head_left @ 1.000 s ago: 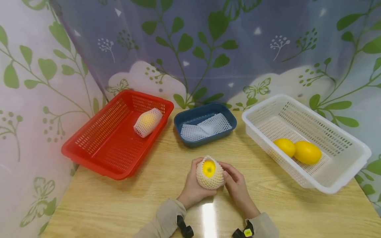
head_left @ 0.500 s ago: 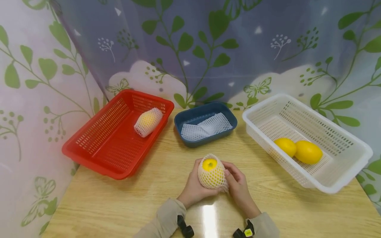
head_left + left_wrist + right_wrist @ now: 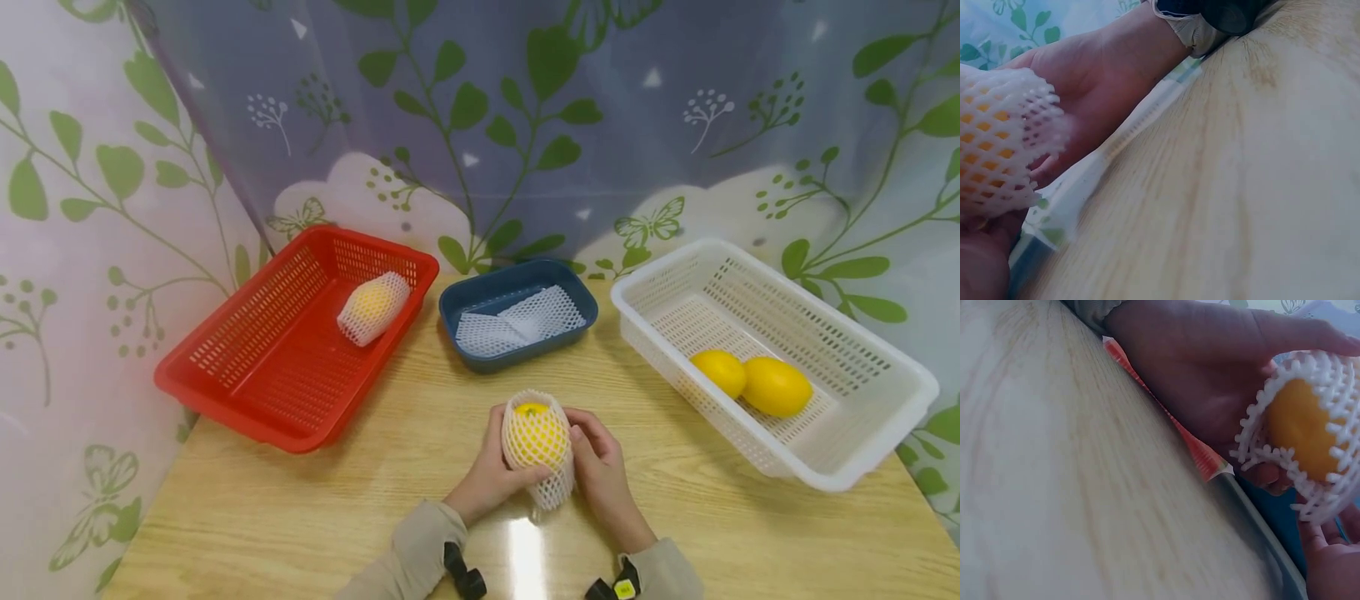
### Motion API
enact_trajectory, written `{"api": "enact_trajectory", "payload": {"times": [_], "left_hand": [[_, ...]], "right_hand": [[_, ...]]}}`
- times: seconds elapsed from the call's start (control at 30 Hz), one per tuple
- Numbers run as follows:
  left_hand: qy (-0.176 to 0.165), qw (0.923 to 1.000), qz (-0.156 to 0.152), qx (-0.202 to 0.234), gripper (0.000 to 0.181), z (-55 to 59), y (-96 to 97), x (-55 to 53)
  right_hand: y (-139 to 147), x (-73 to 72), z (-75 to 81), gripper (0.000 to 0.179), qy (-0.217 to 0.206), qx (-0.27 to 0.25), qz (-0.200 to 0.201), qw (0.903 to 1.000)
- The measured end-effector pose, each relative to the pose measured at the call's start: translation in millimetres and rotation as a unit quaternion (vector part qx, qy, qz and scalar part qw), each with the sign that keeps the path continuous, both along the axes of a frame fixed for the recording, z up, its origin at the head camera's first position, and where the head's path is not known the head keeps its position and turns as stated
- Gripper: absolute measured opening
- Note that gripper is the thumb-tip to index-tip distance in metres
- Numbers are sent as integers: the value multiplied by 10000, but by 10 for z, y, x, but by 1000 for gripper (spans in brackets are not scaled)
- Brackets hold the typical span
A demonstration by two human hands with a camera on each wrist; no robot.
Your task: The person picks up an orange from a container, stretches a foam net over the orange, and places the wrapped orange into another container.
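A lemon-like yellow fruit (image 3: 533, 411) sits inside a white foam net sleeve (image 3: 543, 442) near the table's front, stem end showing at the sleeve's upper opening. My left hand (image 3: 489, 468) grips it from the left, thumb lying across the net's front. My right hand (image 3: 602, 467) pinches the net at its right side. The lower end of the sleeve hangs loose below the fruit. In the left wrist view the net (image 3: 991, 144) covers the yellow skin; in the right wrist view one end of the fruit (image 3: 1302, 428) shows bare through the net's open rim.
At the left a red basket (image 3: 292, 437) holds one netted yellow fruit (image 3: 372, 307). A blue tray (image 3: 517, 358) with white foam nets (image 3: 521, 321) stands at the back middle. Two bare yellow fruits (image 3: 776, 387) lie in the white basket (image 3: 896, 367) at right.
The fruit has tilted in my hands so its stem end faces away and more net faces me. My left thumb has come up over the front; the loose net end now shows below.
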State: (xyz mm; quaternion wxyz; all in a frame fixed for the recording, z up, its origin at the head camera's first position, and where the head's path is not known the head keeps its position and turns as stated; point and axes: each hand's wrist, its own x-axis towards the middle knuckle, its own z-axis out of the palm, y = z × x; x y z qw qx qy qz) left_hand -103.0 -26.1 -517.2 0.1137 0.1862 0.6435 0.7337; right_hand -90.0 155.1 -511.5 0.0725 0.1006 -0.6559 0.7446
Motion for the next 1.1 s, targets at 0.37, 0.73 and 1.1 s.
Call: {"api": "enact_trajectory", "payload": {"times": [0.37, 0.73, 1.1], "left_hand": [[-164, 9960, -238, 845, 70, 52, -11, -25], [224, 9965, -57, 809, 72, -4, -13, -35], [229, 9914, 426, 1216, 60, -10, 0, -66]], "right_hand": [[-4, 3, 9, 29, -97, -793, 519, 9954], [-4, 31, 49, 24, -209, -1297, 661, 9891], [22, -14, 34, 32, 332, -1860, 854, 9783]]}}
